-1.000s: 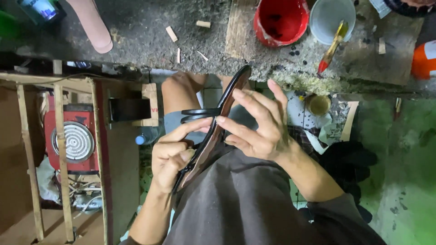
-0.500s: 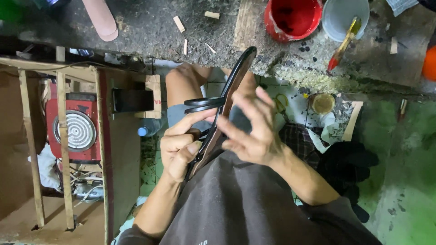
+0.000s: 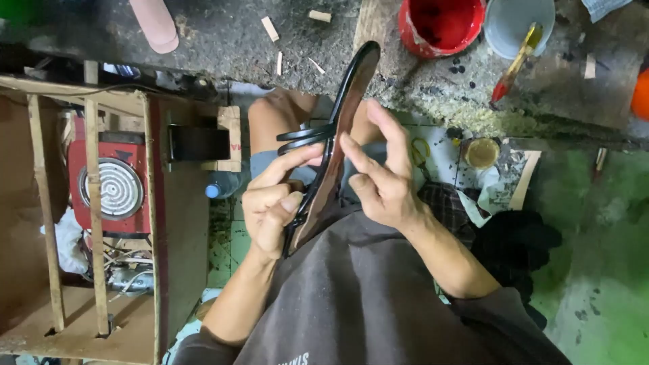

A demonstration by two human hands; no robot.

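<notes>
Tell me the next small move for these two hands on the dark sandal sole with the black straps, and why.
Probably press the black straps down against the dark sandal sole with the left hand. The straps stick out sideways from the sole's edge, that hand's forefinger already lies by them, and the right hand braces the sole from the other side.

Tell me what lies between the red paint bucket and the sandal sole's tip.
In the head view, only bare, wood-chip-littered workbench separates the red paint bucket from the sandal sole.
</notes>
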